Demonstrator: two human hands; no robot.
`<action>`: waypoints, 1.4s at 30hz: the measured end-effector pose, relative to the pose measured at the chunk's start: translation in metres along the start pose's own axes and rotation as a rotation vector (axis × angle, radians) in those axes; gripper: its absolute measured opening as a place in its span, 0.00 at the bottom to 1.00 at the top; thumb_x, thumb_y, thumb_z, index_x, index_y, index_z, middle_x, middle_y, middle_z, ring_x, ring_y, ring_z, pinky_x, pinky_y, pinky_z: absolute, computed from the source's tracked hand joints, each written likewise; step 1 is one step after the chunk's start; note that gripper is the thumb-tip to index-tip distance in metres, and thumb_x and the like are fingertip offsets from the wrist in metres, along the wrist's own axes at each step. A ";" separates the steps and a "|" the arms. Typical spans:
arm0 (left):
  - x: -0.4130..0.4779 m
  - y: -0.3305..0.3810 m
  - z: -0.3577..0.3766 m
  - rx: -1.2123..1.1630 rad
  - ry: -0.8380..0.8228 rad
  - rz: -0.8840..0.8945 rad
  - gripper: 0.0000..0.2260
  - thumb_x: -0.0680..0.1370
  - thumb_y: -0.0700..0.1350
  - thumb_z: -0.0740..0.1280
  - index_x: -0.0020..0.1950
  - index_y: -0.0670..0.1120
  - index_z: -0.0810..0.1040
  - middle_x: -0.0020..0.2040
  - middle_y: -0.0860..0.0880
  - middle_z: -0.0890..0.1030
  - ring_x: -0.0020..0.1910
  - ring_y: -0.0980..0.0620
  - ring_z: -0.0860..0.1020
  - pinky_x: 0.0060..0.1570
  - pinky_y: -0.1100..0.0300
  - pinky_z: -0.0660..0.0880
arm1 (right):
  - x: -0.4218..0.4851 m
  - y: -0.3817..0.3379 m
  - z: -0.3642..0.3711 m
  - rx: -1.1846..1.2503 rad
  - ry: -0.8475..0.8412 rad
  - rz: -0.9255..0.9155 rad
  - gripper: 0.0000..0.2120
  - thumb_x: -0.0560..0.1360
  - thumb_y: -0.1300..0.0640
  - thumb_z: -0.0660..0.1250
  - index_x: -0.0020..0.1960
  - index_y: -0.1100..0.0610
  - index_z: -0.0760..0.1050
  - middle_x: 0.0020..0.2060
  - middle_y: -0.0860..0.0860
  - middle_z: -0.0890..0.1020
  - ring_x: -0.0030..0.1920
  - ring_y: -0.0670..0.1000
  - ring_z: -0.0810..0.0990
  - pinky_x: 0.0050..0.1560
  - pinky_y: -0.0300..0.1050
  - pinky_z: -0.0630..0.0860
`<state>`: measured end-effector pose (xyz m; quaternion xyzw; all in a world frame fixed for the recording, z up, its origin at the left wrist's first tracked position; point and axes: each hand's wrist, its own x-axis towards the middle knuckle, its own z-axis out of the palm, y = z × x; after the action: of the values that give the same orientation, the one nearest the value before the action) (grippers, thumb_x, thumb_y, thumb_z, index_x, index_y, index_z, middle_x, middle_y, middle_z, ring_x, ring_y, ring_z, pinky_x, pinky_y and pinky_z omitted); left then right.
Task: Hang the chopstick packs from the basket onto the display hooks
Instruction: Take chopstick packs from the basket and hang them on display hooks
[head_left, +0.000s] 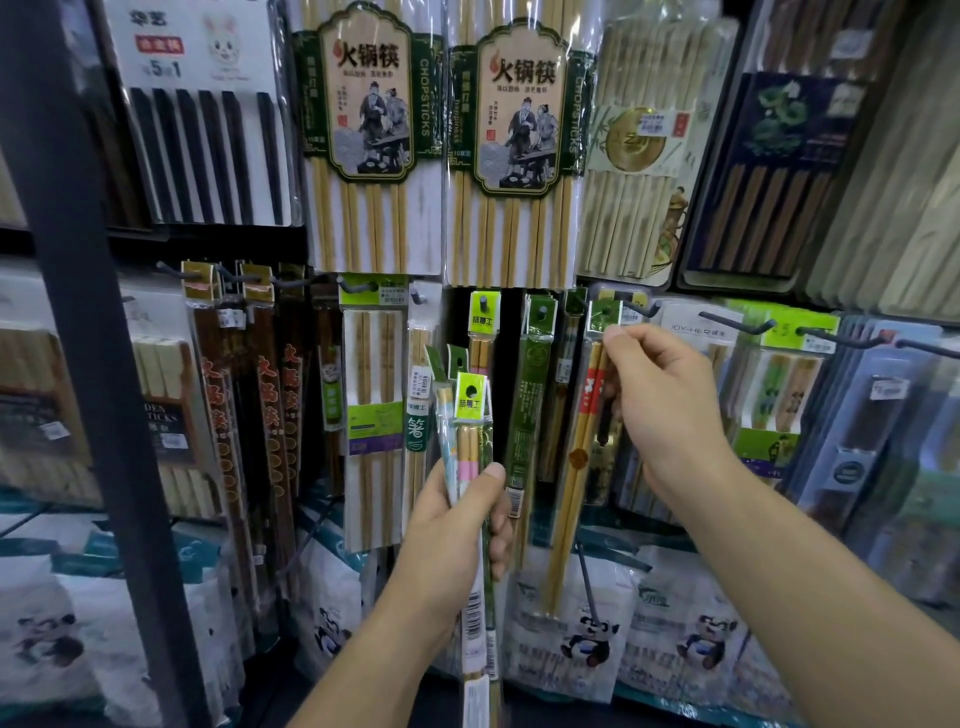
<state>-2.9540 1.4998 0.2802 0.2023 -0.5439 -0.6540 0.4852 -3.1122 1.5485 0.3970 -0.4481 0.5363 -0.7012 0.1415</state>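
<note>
Across the whole view stands a dark shop display rack (208, 236) hung full of chopstick packs, with a black upright post (88, 312) at 9 o'clock. At 12 o'clock hang two big clear packs of pale bamboo chopsticks with green-and-cream labels (366, 130). At 6 o'clock lie white bags printed with pandas (587, 639). Coming in from 4 o'clock, the right hand (660, 405) is raised with the wrist bent. Its grip is a thumb-and-forefinger pinch on the green header card of a clear sleeve of red-topped yellow chopsticks (576, 457), just beside a grey wire hook (641, 309); whether the card is on the hook I cannot tell. From 6 o'clock, the left hand (457, 525) is curled round an upright bundle of slim chopstick packs (470, 410), thumb across their front.
</note>
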 end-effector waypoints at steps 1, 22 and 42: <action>0.000 -0.001 0.001 0.009 -0.008 0.019 0.11 0.84 0.47 0.66 0.49 0.42 0.68 0.32 0.48 0.73 0.27 0.51 0.70 0.27 0.58 0.71 | 0.001 0.000 0.000 0.008 0.012 0.012 0.17 0.83 0.53 0.64 0.36 0.50 0.81 0.29 0.47 0.74 0.27 0.44 0.71 0.25 0.35 0.69; -0.003 0.003 -0.001 0.047 -0.059 0.138 0.05 0.82 0.48 0.69 0.47 0.56 0.76 0.38 0.51 0.80 0.31 0.53 0.75 0.30 0.59 0.76 | -0.001 0.023 -0.007 -0.205 0.179 -0.042 0.13 0.80 0.48 0.69 0.42 0.56 0.75 0.28 0.42 0.75 0.28 0.37 0.73 0.29 0.27 0.70; -0.004 -0.001 0.004 0.062 0.000 0.069 0.14 0.76 0.59 0.68 0.56 0.53 0.81 0.47 0.53 0.87 0.44 0.57 0.85 0.40 0.66 0.80 | -0.035 0.018 0.018 -0.212 -0.166 -0.040 0.10 0.80 0.54 0.69 0.41 0.54 0.81 0.28 0.45 0.74 0.30 0.42 0.71 0.32 0.33 0.70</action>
<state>-2.9560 1.5052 0.2796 0.1986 -0.5707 -0.6196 0.5010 -3.0838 1.5548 0.3650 -0.5277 0.5847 -0.6038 0.1233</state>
